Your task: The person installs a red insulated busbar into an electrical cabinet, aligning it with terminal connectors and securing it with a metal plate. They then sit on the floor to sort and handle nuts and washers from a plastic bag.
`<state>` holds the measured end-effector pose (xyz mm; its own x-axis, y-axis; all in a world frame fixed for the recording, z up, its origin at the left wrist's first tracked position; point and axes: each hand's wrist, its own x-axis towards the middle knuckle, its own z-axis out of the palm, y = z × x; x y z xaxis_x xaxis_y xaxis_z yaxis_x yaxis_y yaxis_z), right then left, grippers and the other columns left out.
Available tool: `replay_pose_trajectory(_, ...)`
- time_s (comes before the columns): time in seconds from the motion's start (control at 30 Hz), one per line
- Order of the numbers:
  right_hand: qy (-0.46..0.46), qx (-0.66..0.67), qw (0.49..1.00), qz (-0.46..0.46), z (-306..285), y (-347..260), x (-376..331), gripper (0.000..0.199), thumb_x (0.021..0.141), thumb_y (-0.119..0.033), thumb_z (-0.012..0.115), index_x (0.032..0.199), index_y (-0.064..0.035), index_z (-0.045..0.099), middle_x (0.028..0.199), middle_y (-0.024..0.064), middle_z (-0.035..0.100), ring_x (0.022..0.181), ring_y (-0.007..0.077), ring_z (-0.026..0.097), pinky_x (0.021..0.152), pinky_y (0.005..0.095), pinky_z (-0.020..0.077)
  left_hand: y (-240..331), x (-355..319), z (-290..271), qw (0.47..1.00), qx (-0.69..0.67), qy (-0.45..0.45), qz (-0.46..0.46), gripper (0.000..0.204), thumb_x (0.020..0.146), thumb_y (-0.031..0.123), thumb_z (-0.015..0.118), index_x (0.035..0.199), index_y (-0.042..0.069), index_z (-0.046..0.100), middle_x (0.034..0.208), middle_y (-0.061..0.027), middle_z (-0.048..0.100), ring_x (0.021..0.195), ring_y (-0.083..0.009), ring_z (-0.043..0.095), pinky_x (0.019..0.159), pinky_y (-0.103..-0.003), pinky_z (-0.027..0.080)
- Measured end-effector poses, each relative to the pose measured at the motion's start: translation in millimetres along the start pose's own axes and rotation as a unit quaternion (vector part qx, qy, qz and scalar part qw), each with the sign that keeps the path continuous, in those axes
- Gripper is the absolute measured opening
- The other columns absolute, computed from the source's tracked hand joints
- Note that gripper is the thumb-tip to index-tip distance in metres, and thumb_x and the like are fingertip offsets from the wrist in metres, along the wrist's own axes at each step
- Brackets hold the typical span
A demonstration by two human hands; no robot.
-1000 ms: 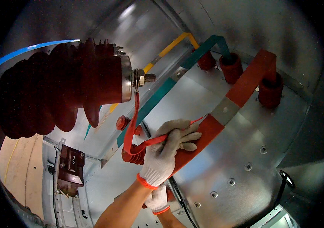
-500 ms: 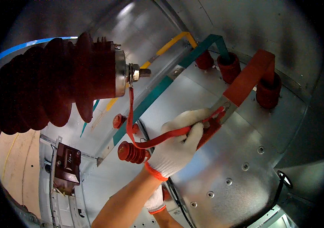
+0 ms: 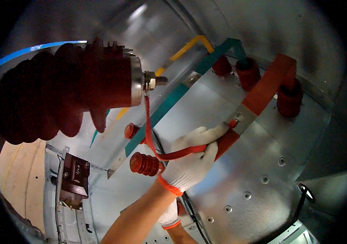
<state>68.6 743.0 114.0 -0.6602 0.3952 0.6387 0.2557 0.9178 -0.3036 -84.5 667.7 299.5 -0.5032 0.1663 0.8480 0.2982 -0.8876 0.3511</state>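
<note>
The big ribbed red insulator (image 3: 63, 89) hung across the upper left of the cabinet, and the thin red strap (image 3: 151, 130) was already fixed at its metal stud (image 3: 154, 80). From there the strap ran down and bent right toward the red busbar (image 3: 263, 95), with the green busbar (image 3: 169, 105) and yellow busbar (image 3: 185, 46) lying untouched beside it. One end looked done; the far end at the bare metal joint plate (image 3: 244, 120) was what remained, though I could not tell whether any bolt sat there yet.

Your left hand (image 3: 192, 160), in a white glove, was closed around the strap and the lower part of the red busbar, fingertips pointing at the joint. Your right hand (image 3: 170, 213) was mostly hidden under the forearm, so I could not tell its grip.

Against the frame half a second earlier, your left hand had slid lower along the busbar and the strap lay flatter under it. The small red standoff (image 3: 146, 163) had stayed put.
</note>
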Motion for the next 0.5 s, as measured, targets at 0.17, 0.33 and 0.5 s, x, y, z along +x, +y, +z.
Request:
replay_pose_trajectory(0.17, 0.008, 0.061, 0.995, 0.073, 0, 1, -2, 0.035, 0.083, -0.042, 0.065, 0.087, -0.0077, 0.073, 0.074, 0.0175, 0.070, 0.070, 0.0387, 0.069, 0.064, 0.0432, 0.0543, -3, -2, 3, 0.999, -0.048, 0.006, -0.005, 0.035, 0.089, 0.002, 0.050, 0.118, 0.005, 0.068, 0.084, -0.0189, 0.063, 0.072, -0.0331, 0.063, 0.069, -0.038, 0.051)
replay_pose_trajectory(0.33, 0.000, 0.038, 0.999, 0.038, 3, 18, -6, 0.038, 0.082, -0.045, 0.064, 0.086, -0.0076, 0.073, 0.074, 0.0181, 0.070, 0.068, 0.0390, 0.068, 0.062, 0.0440, 0.0534, -5, 0, 8, 0.995, -0.088, 0.040, 0.030, 0.034, 0.090, 0.002, 0.050, 0.119, 0.003, 0.068, 0.086, -0.0187, 0.065, 0.072, -0.0307, 0.064, 0.069, -0.037, 0.051)
replay_pose_trajectory(0.5, -0.054, -0.079, 0.995, -0.010, -6, 20, -6, 0.040, 0.082, -0.046, 0.064, 0.084, -0.0072, 0.072, 0.072, 0.0191, 0.068, 0.066, 0.0401, 0.067, 0.059, 0.0449, 0.0520, -10, -4, 12, 0.989, -0.147, 0.023, -0.004, 0.031, 0.092, 0.003, 0.050, 0.118, 0.001, 0.067, 0.094, -0.0193, 0.069, 0.079, -0.0312, 0.068, 0.074, -0.036, 0.053)
